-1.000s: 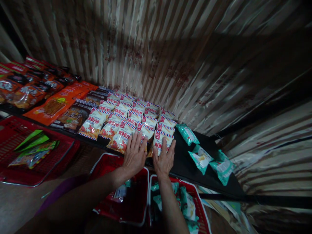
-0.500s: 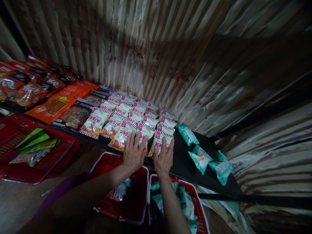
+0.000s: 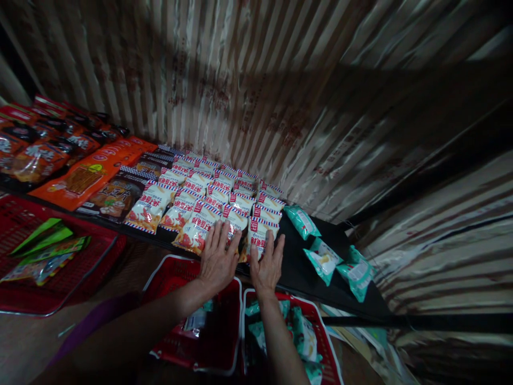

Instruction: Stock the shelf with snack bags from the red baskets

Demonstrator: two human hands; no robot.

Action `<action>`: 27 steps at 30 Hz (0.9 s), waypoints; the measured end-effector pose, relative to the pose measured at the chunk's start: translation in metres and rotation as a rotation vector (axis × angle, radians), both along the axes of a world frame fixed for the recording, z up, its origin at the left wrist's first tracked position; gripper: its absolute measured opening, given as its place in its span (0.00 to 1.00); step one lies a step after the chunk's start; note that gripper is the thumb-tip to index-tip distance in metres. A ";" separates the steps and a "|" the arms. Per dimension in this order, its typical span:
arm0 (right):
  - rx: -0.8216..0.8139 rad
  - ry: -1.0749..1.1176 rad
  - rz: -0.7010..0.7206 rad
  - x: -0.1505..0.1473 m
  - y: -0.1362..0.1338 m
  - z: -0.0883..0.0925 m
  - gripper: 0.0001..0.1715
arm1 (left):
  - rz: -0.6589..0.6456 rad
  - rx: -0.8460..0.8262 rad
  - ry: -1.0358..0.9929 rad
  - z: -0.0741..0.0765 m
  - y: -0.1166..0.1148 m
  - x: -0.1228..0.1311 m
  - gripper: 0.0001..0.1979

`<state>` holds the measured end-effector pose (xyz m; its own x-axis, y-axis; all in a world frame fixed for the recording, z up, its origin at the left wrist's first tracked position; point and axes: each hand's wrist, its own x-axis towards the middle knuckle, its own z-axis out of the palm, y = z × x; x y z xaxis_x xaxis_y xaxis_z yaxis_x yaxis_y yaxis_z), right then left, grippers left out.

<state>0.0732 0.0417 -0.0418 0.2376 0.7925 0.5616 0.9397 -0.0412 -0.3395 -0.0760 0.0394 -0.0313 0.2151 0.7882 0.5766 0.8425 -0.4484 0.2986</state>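
Several white snack bags with red lettering and striped edges stand in rows on a black shelf (image 3: 298,270). My left hand (image 3: 218,259) lies with spread fingers against the lower part of a front-row snack bag (image 3: 234,218). At the right end of that row, the fingers of my right hand (image 3: 267,267) are stretched out over the bottom of another snack bag (image 3: 261,231). Neither hand is closed round a bag. To the right of my right hand, teal snack bags (image 3: 324,259) lie loosely on the shelf.
Below the shelf are a red basket (image 3: 224,350) under my left arm and a red basket (image 3: 331,353) holding teal bags. Farther left sits another red basket (image 3: 108,251) with green packets. Orange packets (image 3: 82,179) and brown packets (image 3: 114,195) share the shelf. Behind hangs a pleated sheet (image 3: 224,80).
The view has shifted slightly, so the shelf and bags appear a little farther left. Both hands stay at the front-row bags, with their fingers slightly lower on them.
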 end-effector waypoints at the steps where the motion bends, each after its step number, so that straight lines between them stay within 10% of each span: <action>1: -0.002 0.001 -0.002 0.000 0.000 0.000 0.37 | 0.000 -0.001 0.001 0.000 0.000 0.001 0.31; 27: -0.060 0.140 -0.029 0.004 0.010 0.007 0.39 | -0.030 -0.028 0.001 -0.010 0.001 0.008 0.25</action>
